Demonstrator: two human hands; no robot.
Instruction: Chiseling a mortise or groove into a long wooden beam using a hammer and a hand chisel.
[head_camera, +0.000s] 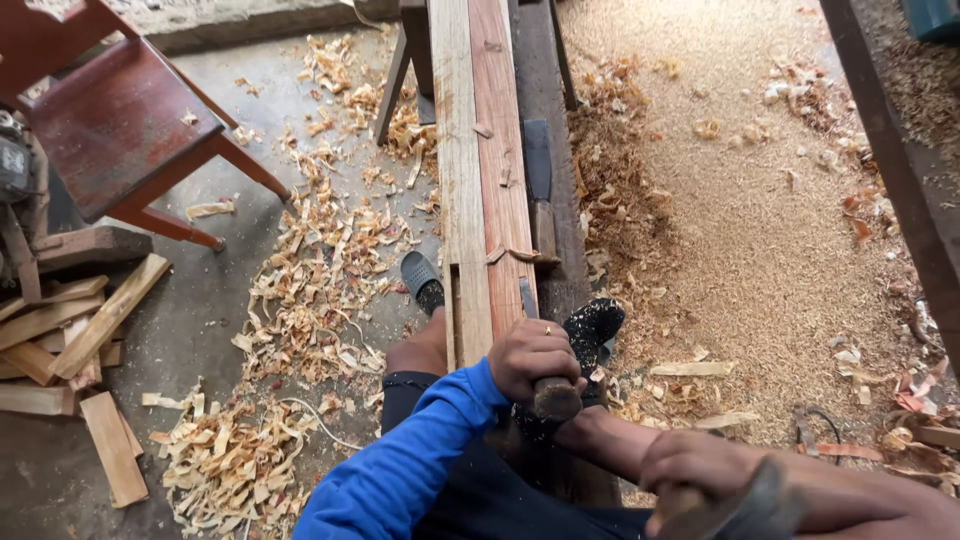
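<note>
I am counting one long plank (480, 170) lying ahead of me, one chisel (545, 375) standing on it, one red chair (120, 130) left of the plank, and two sandals (421, 280) flanking its near end.

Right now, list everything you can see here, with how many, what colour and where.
long plank: one, pale and reddish wood, centre, running away from the person
chisel: one, wooden handle, blade on the plank's near end
second chisel: one, dark blade, lying right of the plank
chair: one, dark red, upper left
offcuts: several, pale wood, piled at left
shavings: many, tan curls, floor left of the plank
sawdust: a wide spread, tan, right
sandals: two, dark, either side of the plank
mallet: one, dark head, lower right
left hand: blue sleeve, grips the chisel handle
right hand: holds the mallet
</note>
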